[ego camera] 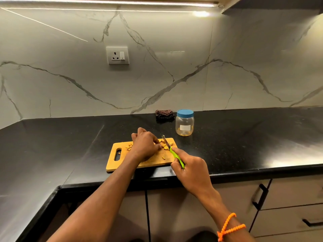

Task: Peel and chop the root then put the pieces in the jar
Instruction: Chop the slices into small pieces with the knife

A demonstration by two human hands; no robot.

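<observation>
A wooden cutting board (153,160) lies on the black counter. Yellow root pieces (165,145) are scattered on its far right part, with peelings (129,147) near the handle slot. My left hand (145,145) rests on the board, fingertips pressing down on the root; how much root is under it is hidden. My right hand (189,169) grips a green-handled knife (172,151), its blade angled down among the pieces. A clear plastic jar (184,124) with a blue lid on stands behind the board to the right, with a few yellow bits at its bottom.
A folded dark cloth (164,114) lies by the marble wall behind the jar. A wall socket (117,55) is above. The black counter (244,137) runs left and right; cabinet drawers with black handles (260,196) are below.
</observation>
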